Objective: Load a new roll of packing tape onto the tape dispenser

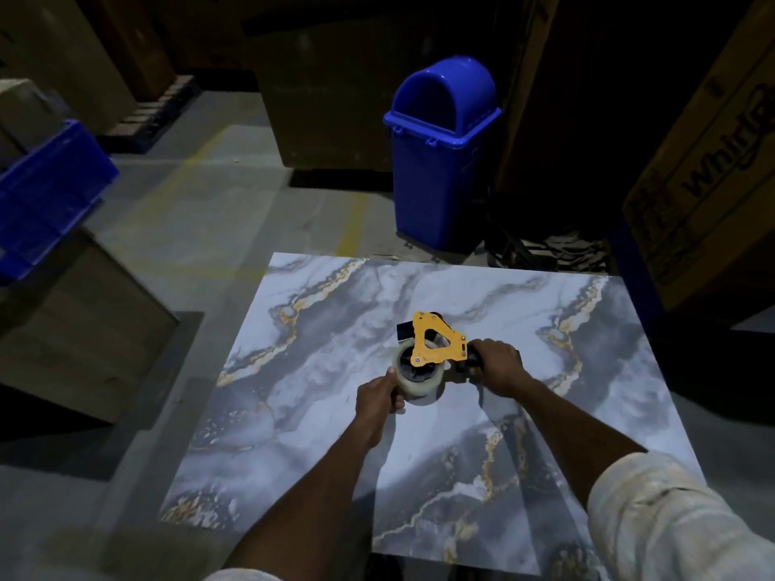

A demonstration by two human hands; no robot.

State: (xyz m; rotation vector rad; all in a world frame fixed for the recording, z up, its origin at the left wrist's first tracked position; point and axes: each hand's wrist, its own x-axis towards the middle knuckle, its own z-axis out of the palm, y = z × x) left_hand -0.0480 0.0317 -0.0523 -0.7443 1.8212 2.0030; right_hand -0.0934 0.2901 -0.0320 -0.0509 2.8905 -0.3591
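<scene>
One seemingly clear roll (415, 387), triangular dispenser (441, 355)

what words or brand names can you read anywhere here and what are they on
"Whirl": large dark letters on the side of the cardboard box at the right; the frame edge cuts off the rest of the word.
Smaller print lower down on the same box: too blurred to read.
Tape dispenser, tape roll, blue bin: no lettering can be made out.
</scene>
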